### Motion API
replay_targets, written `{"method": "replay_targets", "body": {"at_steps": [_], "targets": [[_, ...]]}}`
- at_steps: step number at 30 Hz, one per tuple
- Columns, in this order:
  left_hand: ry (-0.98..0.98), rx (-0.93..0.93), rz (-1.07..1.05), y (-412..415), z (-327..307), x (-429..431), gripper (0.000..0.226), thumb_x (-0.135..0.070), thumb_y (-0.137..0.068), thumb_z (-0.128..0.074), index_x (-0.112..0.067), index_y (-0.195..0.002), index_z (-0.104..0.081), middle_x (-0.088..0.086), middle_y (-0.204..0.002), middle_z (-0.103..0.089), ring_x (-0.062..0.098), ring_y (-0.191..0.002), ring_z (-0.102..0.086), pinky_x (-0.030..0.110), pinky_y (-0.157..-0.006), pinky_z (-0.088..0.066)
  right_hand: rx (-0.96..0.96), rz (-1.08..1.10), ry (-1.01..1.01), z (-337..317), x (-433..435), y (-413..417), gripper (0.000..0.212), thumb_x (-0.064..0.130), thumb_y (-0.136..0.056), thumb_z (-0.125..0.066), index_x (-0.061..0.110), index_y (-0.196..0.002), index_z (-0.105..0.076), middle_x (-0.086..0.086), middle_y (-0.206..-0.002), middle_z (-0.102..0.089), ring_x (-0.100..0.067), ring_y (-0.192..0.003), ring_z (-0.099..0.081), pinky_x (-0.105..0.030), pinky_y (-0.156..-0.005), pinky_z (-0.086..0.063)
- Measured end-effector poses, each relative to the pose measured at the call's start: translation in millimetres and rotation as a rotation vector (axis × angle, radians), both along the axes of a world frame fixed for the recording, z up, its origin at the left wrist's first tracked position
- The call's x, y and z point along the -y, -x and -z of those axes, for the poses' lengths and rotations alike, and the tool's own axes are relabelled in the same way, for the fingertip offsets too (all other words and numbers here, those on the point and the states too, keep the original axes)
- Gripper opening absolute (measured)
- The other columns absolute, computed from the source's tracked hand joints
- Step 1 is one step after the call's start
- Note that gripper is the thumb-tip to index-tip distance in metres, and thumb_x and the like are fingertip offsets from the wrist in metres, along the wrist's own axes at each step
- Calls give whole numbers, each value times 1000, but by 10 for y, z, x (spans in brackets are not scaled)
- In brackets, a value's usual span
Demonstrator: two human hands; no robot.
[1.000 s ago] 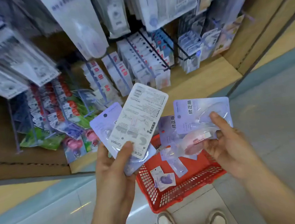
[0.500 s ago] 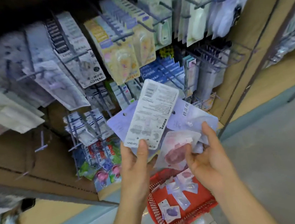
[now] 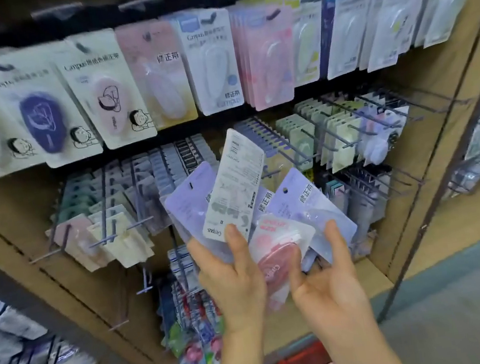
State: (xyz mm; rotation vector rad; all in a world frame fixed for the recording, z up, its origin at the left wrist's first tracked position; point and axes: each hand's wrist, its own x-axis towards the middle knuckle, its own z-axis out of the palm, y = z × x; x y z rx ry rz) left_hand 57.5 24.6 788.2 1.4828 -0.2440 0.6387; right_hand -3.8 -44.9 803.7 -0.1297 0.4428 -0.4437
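White packet point(image 3: 235, 188): held up in the left hand, in front of the display rack, with its printed back toward the camera and its top leaning a little to the right.
Purple packet point(image 3: 189, 209): in the same hand, directly behind the white packet and showing at its left side.
Left hand point(image 3: 232, 276): it grips both of these packets at their lower ends; the thumb presses on the bottom of the white packet.
Pink packet point(image 3: 279, 237): in the right hand, low between the two hands, just beside the white packet.
Lilac packets point(image 3: 308, 206): fanned out behind the pink packet, also in the right hand; their exact number I cannot tell.
Right hand point(image 3: 329, 282): palm turned up, the fingers curl around the pink packet and the thumb lies on the front lilac packet.
Display rack point(image 3: 411, 160): a brown board wall with metal hooks, close behind the hands.
Hanging packets point(image 3: 209, 64): a top row of similar goods, white, pink and one dark blue, above the hands.
Hook rows point(image 3: 111, 228): smaller pale cards on long hooks, at the left of the hands.
Red basket point(image 3: 294, 362): low at the bottom edge, under the right forearm, only partly visible.
Floor point(image 3: 461, 321): grey, at the right of the rack.
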Motion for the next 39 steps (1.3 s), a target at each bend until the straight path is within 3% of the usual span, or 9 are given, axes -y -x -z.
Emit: {"method": "replay_targets", "body": {"at_steps": [10, 12, 14, 17, 20, 25, 31, 35, 39], "targets": [[127, 20, -32, -192, -731, 10, 14, -26, -102, -46, -38, -110, -45, -23, -110, -55, -20, -94, -55, 1, -74, -40, -274, 115, 488, -203, 932, 255, 9, 29, -90, -65, 25, -84, -61, 5, -62, -45, -3, -37, -35, -15, -30, -23], [133, 33, -11, -164, -877, 165, 16, -25, -103, -46, -36, -114, -46, -25, -110, -55, -21, -94, -55, 1, -74, -40, -238, 86, 616, -259, 1082, 291, 2, 23, -90, -66, 22, -92, -66, 1, -72, -58, -5, -42, -46, -16, -35, -34], [88, 64, 10, -86, -989, 405, 19, -25, -102, -47, -24, -121, -47, -22, -110, -56, -18, -96, -56, 2, -75, -41, -130, -1, 705, -322, 1172, 297, 20, 18, -90, -64, 14, -109, -68, -7, -94, -73, -17, -68, -70, -30, -55, -57], [-6, 100, 24, 26, -1093, 808, 20, -32, -101, -47, -20, -117, -47, -20, -106, -58, -10, -95, -58, 4, -71, -41, -2, -130, 842, -467, 1259, 316, 28, 18, -84, -64, 10, -111, -71, -24, -103, -72, -42, -90, -70, -58, -77, -57], [-60, 130, -16, 74, -1128, 1094, 31, -42, -98, -48, -17, -116, -47, -22, -100, -58, -6, -84, -59, 14, -64, -43, 38, -196, 873, -546, 1395, 309, 32, 21, -72, -72, 8, -101, -72, -23, -95, -72, -42, -86, -70, -55, -74, -57], [-106, 140, -136, 223, -1157, 1417, 20, -40, -92, -50, -27, -105, -42, -30, -85, -51, -5, -71, -48, 19, -55, -36, 116, -191, 992, -588, 1483, 226, 94, 39, -51, -91, 10, -132, -55, -17, -100, -74, -33, -83, -71, -45, -66, -58], [-210, 137, -153, 367, -1164, 1561, 22, -58, -88, -42, -42, -102, -35, -27, -70, -63, -7, -62, -58, 22, -56, -44, 16, -145, 937, -502, 1696, 132, 49, 24, -56, -85, 11, -101, -72, -17, -93, -75, -35, -89, -72, -54, -84, -57], [-539, 414, -266, 336, -1202, 1347, 35, -54, -92, -43, -31, -119, -41, 1, -63, -65, 26, -48, -58, 25, -44, -35, -56, -130, 856, -615, 1898, 155, 66, 27, -47, -92, 15, -108, -68, -12, -97, -76, -35, -91, -72, -59, -87, -55], [-767, 674, -75, 381, -1057, 1222, 31, -33, -96, -51, -30, -127, -47, -6, -115, -67, 13, -97, -64, 19, -82, -47, 14, -68, 811, -787, 1990, 171, 26, 21, -80, -76, 6, -100, -69, -13, -88, -75, -31, -80, -72, -45, -68, -57]]}}
